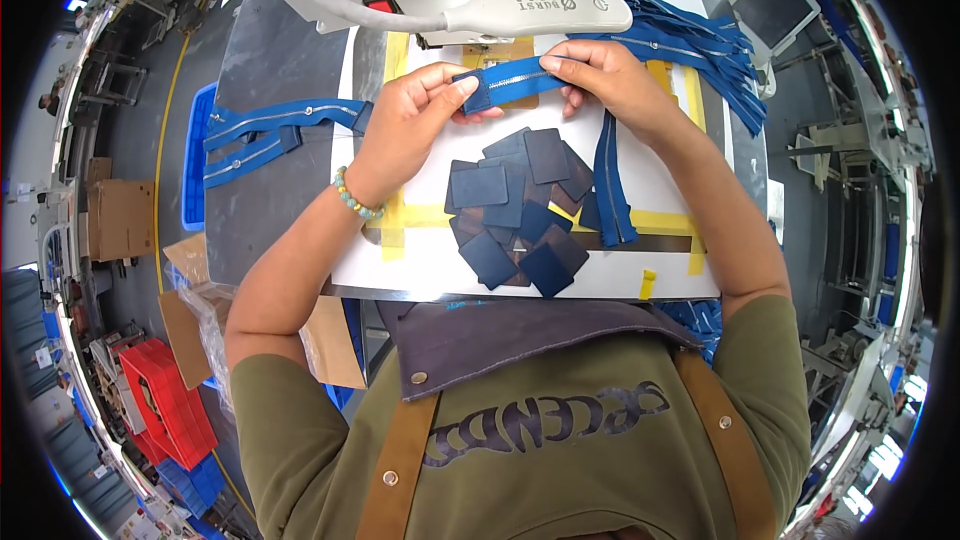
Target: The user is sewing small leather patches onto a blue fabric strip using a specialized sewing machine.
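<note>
A blue zipper point(520, 81) with silver teeth is stretched between my two hands, just below the white machine head. My left hand point(425, 105) pinches its left end, where a dark blue patch point(479, 93) lies on the tape. Thumb and fingers of my right hand point(605, 80) grip the zipper farther along, and a blue tail point(610, 180) hangs below that hand onto the table. Nearer to me, a loose heap of square dark blue patches point(481, 185) lies on the white sheet.
A white sewing machine point(500, 15) stands at the far side of the table. Blue zippers with patched ends point(280, 118) lie at left, beside a blue bin point(198, 155). A thick bundle of zippers point(680, 35) lies far right. Red crates point(165, 400) stand on the floor at left.
</note>
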`<state>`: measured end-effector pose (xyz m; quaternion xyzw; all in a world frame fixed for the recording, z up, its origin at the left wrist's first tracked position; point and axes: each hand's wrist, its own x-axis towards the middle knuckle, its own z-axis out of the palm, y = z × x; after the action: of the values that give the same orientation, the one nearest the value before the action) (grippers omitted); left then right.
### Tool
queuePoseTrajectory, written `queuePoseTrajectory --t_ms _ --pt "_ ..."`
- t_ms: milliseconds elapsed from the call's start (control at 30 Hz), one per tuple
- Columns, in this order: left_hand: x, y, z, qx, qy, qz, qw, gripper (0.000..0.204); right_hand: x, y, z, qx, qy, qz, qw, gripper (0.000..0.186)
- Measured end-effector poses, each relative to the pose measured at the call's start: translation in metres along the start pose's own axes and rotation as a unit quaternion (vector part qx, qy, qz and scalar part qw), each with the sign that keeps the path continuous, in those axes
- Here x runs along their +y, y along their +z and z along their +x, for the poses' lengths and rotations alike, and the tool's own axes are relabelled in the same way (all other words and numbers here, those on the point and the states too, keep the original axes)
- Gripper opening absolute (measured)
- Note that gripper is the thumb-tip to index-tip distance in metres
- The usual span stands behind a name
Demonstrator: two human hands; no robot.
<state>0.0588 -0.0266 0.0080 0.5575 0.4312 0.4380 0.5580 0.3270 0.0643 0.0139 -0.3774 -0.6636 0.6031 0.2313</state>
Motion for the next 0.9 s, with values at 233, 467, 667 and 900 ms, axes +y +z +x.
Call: queuePoseTrajectory --t_ms 233,467,667,900 --pt "-0.0015 0.0015 0.0003 0.021 -0.015 0.034 0.999 0.028 -0.0002 0.0013 -0.0001 -0.004 -0.002 -0.013 1.0 0.032" --pt "-0.0021 0.0017 0.0011 0.024 -0.032 0.041 0.998 0.027 0.0014 0.001 0.0005 -0.003 -0.006 -0.027 1.0 0.032" --pt "-0.002 0.0046 0.0001 0.037 -0.028 0.04 0.998 0.028 -0.0013 0.0008 -0.0006 -0.007 0.0 -0.032 0.999 0.032" --pt "-0.0059 -0.0018 0.0016 0.031 -0.014 0.044 0.998 0.036 -0.0029 0.0002 -0.0003 -0.019 0.008 -0.032 0.999 0.033"
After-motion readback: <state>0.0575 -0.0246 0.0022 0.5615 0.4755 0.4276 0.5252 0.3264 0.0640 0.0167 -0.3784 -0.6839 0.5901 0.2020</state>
